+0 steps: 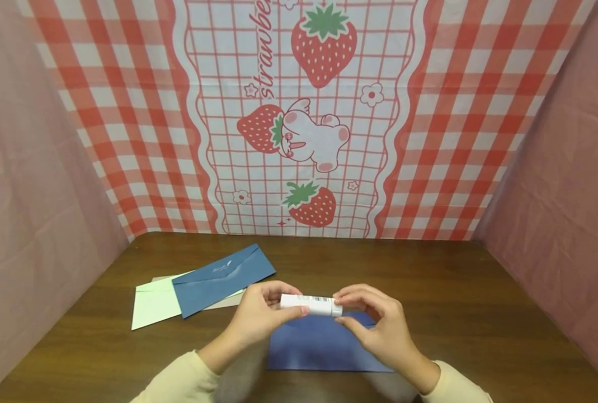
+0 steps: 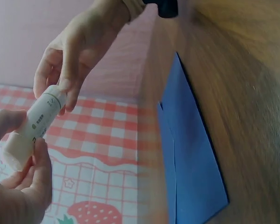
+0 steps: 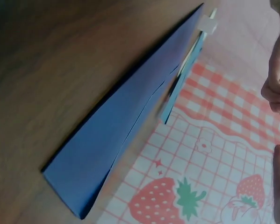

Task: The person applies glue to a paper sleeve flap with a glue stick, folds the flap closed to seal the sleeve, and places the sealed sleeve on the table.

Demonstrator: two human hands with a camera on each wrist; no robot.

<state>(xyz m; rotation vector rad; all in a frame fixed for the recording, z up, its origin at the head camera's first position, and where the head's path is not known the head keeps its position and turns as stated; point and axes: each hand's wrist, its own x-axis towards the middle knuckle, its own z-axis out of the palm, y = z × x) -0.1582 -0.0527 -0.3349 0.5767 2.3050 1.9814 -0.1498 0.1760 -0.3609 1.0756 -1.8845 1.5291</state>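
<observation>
Both hands hold a white glue stick (image 1: pixel 311 305) level above a blue envelope (image 1: pixel 324 350). My left hand (image 1: pixel 258 316) grips its body between thumb and fingers. At the other end, my right hand (image 1: pixel 384 322) pinches the cap with thumb and fingertips. The left wrist view shows small print on the glue stick (image 2: pixel 39 116) and a seam where the cap meets the body. Lying flat on the table, the blue envelope (image 2: pixel 189 140) has its flap edge on the far side. Only a sliver of the glue stick shows in the right wrist view.
To the left on the wooden table (image 1: pixel 455 313), a dark blue envelope (image 1: pixel 223 280) overlaps a pale green envelope (image 1: pixel 155 305) and a beige one (image 1: pixel 225 301). A strawberry-print cloth (image 1: pixel 304 140) hangs behind the table, with pink cloth on both sides.
</observation>
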